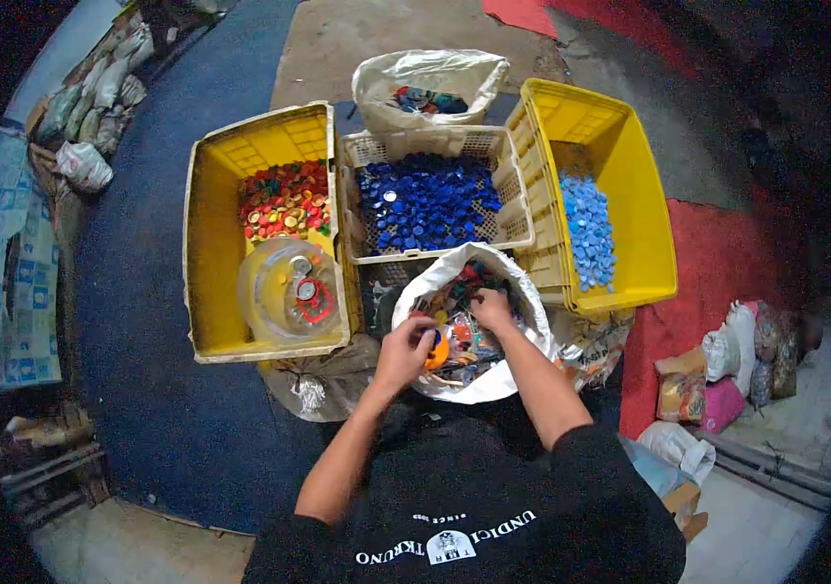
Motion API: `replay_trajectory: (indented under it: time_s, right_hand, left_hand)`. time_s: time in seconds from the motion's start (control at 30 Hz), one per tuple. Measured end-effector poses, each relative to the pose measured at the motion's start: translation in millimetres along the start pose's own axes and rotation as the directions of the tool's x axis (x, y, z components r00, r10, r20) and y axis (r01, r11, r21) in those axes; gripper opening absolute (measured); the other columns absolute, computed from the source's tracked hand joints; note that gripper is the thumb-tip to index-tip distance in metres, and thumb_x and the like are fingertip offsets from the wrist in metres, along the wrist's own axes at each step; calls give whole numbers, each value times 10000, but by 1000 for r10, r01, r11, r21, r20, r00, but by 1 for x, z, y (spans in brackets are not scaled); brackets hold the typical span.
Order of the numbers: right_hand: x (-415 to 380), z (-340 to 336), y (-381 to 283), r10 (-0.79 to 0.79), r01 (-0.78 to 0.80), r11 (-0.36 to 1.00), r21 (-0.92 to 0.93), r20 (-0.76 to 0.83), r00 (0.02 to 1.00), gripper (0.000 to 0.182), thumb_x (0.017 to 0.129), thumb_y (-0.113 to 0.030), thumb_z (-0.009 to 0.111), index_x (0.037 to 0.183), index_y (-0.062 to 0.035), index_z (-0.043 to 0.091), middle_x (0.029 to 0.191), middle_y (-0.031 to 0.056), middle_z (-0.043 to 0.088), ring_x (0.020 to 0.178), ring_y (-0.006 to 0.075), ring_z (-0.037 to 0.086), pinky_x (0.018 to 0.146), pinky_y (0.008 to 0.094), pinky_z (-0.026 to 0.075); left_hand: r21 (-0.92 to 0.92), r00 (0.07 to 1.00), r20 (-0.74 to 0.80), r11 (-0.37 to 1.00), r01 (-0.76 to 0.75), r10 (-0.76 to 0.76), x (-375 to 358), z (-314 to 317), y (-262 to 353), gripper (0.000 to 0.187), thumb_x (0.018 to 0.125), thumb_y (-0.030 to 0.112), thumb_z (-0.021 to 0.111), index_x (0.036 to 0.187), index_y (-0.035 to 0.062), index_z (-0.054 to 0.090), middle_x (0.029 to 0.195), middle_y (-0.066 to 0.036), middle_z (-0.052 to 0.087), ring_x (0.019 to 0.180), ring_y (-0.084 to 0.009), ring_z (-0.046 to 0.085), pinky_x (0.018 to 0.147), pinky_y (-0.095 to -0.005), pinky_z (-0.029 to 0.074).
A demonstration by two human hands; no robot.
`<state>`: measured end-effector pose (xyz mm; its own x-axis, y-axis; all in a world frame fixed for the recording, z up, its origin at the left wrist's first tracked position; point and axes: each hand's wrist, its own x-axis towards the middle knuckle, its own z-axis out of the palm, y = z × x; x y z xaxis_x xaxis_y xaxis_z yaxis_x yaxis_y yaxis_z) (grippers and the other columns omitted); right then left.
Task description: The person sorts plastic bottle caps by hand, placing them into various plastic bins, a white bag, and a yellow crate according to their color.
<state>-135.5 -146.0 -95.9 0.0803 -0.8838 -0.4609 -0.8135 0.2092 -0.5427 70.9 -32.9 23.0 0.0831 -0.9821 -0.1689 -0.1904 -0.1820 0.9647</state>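
Note:
A white sack (528, 292) with its rim rolled down stands open in front of me, holding mixed bottle caps and small plastic pieces (469, 336). My left hand (404, 352) is over its left side, fingers curled together; what they hold is too small to name. An orange round lid (437, 352) lies right beside those fingertips. Inside the sack's far right part, my right hand (491, 310) reaches down among the pieces with bent fingers, their tips partly hidden.
Behind the sack, a white crate (435, 255) holds dark blue caps. The left yellow crate (213, 243) contains red and yellow caps plus a clear round tub (265, 307). Light blue caps (588, 234) fill part of the right yellow crate (644, 234). Another white sack (425, 68) stands farther back.

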Motion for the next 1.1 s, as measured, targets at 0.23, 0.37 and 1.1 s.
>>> replay_trajectory:
  time_s: [0.23,0.37,1.1]
  right_hand:
    - [14,13,-20,242,-192,912,-363,99,965,348,787,-263,596,1049,-42,660,1122,199,629,1085,346,585,927,442,466]
    - [14,22,-14,188,-147,908,-394,68,980,326,785,-237,606,1021,-18,661,1068,213,642,1024,355,617,891,447,487]
    - [-147,-80,-53,-305,401,744,535,-261,916,163,846,-108,577,988,-28,583,895,72,612,850,159,572,774,303,451]
  left_hand:
    - [-120,970,-51,966,230,-238,-55,-40,4,188,904,111,580,1052,1,619,813,-63,644,657,-103,615,606,-252,509]
    - [-286,920,-66,891,353,-386,-62,-49,-5,185,904,89,577,1066,7,611,860,-57,610,718,-94,588,535,-250,537]
    - [-156,981,193,987,28,3,4,44,51,381,902,340,610,1080,4,642,880,-38,662,697,-80,574,633,-244,468]
